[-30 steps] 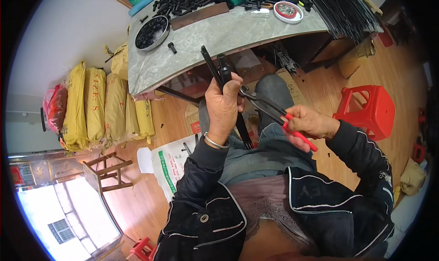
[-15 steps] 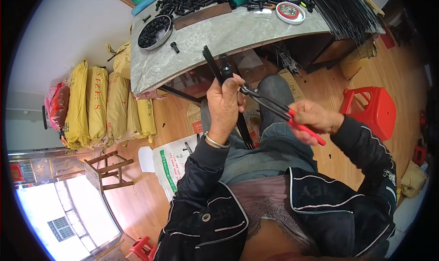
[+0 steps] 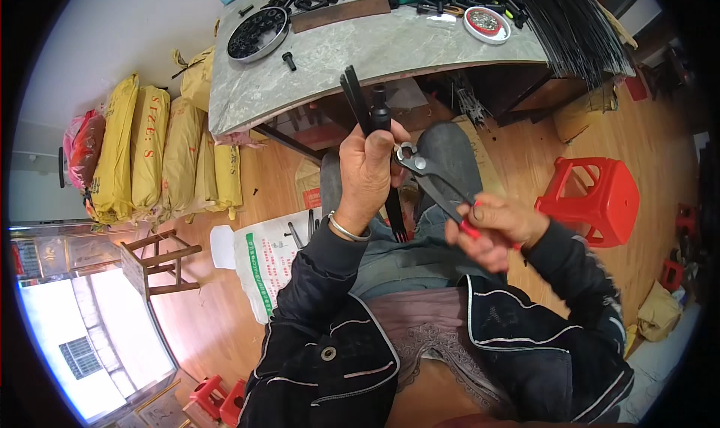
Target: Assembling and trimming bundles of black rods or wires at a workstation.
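My left hand (image 3: pixel 366 169) is closed round what looks like a folded umbrella frame (image 3: pixel 355 102), a bundle of thin black ribs with a black tubular piece (image 3: pixel 380 112) standing beside them above the thumb. The lower rib ends (image 3: pixel 395 214) hang out beneath the hand, over my lap. In my right hand (image 3: pixel 495 225) are pincers (image 3: pixel 439 188) with dark metal arms and red grips. Their rounded jaws (image 3: pixel 409 158) stand apart right beside my left fingers. Whether the jaws touch the frame, I cannot tell; my left fingers hide that part.
Ahead stands a grey marbled table (image 3: pixel 322 61) bearing a round bowl of small black parts (image 3: pixel 257 34), a loose black piece (image 3: pixel 289 61), a white-rimmed dish (image 3: pixel 487 25) and long black rods (image 3: pixel 577 31). A red stool (image 3: pixel 600 199) is at right; yellow sacks (image 3: pixel 150 151) and a wooden stool (image 3: pixel 165 263) at left.
The pincers' jaws have turned and spread wider beside my left hand. My right hand has come lower and slightly left, its fingers now round the red grips. My left hand keeps its hold.
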### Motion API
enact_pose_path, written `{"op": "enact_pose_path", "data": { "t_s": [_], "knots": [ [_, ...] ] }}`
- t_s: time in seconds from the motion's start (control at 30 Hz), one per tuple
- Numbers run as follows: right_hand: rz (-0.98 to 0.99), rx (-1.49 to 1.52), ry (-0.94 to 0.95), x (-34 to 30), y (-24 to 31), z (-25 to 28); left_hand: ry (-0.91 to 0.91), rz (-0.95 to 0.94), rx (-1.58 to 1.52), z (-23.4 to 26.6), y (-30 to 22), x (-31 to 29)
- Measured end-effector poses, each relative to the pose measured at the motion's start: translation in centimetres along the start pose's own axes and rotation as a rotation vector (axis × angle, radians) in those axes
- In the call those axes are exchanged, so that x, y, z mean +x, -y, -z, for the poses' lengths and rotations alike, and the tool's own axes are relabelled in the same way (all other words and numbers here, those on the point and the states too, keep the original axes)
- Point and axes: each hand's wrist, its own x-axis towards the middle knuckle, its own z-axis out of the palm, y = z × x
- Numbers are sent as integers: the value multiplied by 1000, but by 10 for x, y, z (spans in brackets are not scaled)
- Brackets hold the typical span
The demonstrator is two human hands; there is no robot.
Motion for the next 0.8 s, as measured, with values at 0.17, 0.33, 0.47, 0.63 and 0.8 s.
{"op": "enact_pose_path", "data": {
  "t_s": [0.17, 0.33, 0.47, 0.63, 0.8],
  "knots": [
    [26, 538, 418, 18, -58, 11, 144, 39, 46, -1, -2, 0],
    [157, -335, -37, 6, -2, 11, 129, 42, -10, -1, -2, 5],
    [146, -321, -81, -2, 13, -7, 135, 74, -121, 0, 3, 5],
    [83, -436, -64, -2, 16, -6, 140, 83, -115, 0, 2, 7],
    [171, -335, -147, 6, 5, -15, 127, 72, -116, 1, 1, 7]
  ]
}}
